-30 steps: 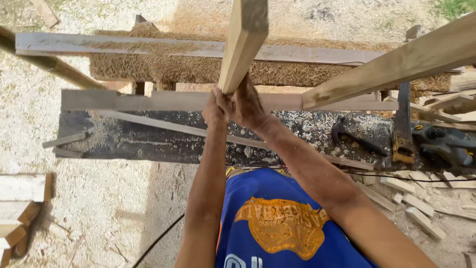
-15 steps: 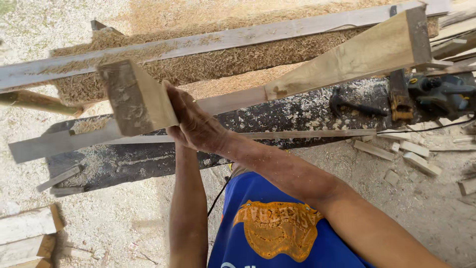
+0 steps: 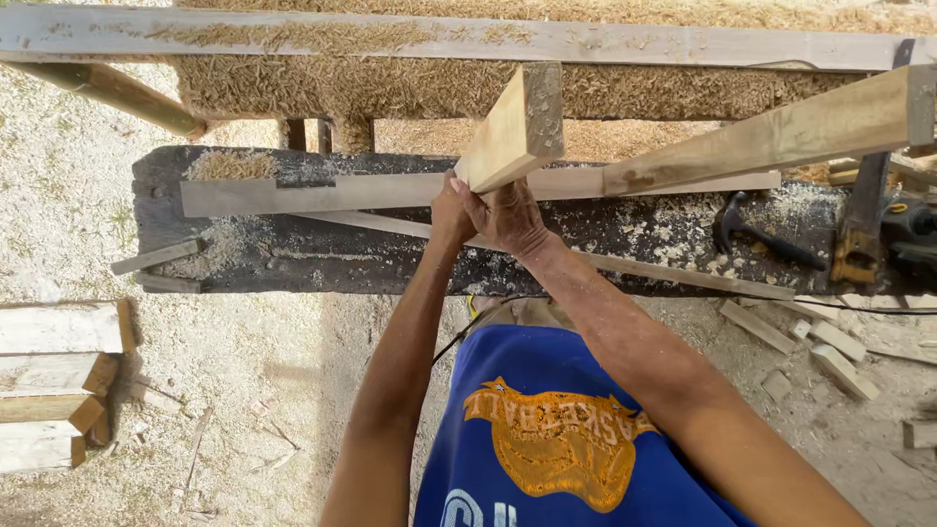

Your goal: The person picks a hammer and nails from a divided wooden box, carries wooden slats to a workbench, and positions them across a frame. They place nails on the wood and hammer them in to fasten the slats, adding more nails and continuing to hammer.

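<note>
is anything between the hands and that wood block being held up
Nothing visible. Both the left hand and the right hand already grip the lower end of the pale wood block, held up above the dark workbench.

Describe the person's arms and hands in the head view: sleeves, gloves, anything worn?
Both arms are bare along their whole visible length, no sleeves showing. The left hand and right hand are bare: no gloves, and no watch or bands visible. Some pale dust marks the right forearm. Below is a blue shirt with an orange print.
</note>
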